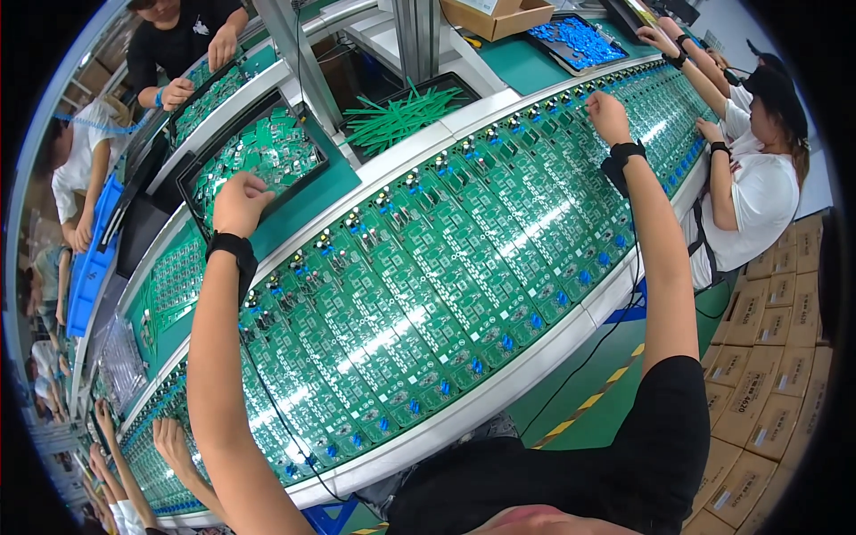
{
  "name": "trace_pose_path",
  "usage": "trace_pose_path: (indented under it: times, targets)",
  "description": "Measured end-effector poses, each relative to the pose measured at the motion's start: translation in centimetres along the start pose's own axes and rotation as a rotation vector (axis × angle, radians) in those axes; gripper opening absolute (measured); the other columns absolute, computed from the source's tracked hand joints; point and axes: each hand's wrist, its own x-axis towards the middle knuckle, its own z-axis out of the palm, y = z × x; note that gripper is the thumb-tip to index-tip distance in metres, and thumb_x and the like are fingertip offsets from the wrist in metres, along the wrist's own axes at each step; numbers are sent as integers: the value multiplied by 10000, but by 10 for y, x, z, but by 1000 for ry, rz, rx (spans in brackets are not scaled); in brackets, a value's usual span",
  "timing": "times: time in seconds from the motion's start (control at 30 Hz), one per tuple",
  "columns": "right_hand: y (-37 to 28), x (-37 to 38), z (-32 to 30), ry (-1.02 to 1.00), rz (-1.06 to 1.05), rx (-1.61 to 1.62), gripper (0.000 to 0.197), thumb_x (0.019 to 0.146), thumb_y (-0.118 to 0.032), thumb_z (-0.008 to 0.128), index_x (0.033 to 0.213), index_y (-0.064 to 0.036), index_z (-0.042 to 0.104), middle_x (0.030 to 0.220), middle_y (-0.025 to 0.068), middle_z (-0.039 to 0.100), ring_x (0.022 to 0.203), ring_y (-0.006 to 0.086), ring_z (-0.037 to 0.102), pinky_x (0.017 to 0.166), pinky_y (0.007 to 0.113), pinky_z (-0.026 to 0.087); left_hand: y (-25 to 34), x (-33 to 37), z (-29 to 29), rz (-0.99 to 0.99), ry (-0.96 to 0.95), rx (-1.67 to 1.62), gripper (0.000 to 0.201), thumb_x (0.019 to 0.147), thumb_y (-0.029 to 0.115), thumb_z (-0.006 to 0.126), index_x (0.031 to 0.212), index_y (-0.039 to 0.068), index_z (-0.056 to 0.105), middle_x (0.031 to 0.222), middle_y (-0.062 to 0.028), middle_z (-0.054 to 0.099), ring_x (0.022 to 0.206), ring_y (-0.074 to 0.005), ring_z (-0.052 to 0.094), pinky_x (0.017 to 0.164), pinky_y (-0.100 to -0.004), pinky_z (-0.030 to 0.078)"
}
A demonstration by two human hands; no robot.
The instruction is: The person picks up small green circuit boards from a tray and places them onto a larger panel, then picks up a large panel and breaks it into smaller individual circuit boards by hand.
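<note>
A long row of green circuit boards (428, 267) runs across the conveyor line in front of me. My left hand (239, 201) reaches into a black tray (192, 169) filled with small green boards, its fingers curled down; whether it grips one is hidden. My right hand (608, 114) rests at the far edge of the circuit boards, fingers bent onto a component there. Both wrists wear black straps.
A black bin of green strips (401, 116) stands behind the line. A tray of blue parts (578, 41) and a cardboard box (499, 16) lie further back. Other workers sit right (758, 178), left and across. Stacked cartons (767, 374) stand at the right.
</note>
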Motion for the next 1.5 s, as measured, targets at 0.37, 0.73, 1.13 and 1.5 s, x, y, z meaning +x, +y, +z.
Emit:
trace_pose_path:
  times: [0.37, 0.73, 1.13, 1.5]
  targets:
    - [-3, 3, -1, -16, 1, -52, 92, 708, -11, 513, 777, -29, 570, 722, 154, 601, 702, 307, 587, 627, 372, 455, -2, -3, -5, 97, 56, -192, 166, 692, 125, 680, 806, 29, 607, 683, -61, 597, 653, -141, 585, 623, -260, 463]
    - [-7, 14, 3, -43, -213, -324, 81, 695, -4, 520, 764, -23, 558, 694, 154, 589, 658, 313, 581, 591, 385, 449, 16, -18, -16, 115, 268, -165, 162, 737, 154, 657, 841, 30, 661, 754, -60, 610, 652, -123, 561, 609, -238, 438]
    - [-14, 28, -4, -53, -46, -466, 117, 688, -89, 592, 788, -30, 575, 793, 164, 596, 781, 346, 571, 674, 413, 450, 78, -78, -20, -109, -70, -1016, 193, 799, 177, 620, 923, 30, 634, 812, -27, 624, 742, -95, 572, 593, -218, 440]
    - [-292, -141, -59, -688, -126, 938, 256, 829, -150, 573, 1055, -33, 540, 941, 36, 558, 752, 93, 573, 608, 218, 469, 140, -123, -3, 33, -412, -1170, 197, 834, 165, 576, 900, -16, 618, 758, -43, 620, 689, -96, 585, 595, -221, 460]
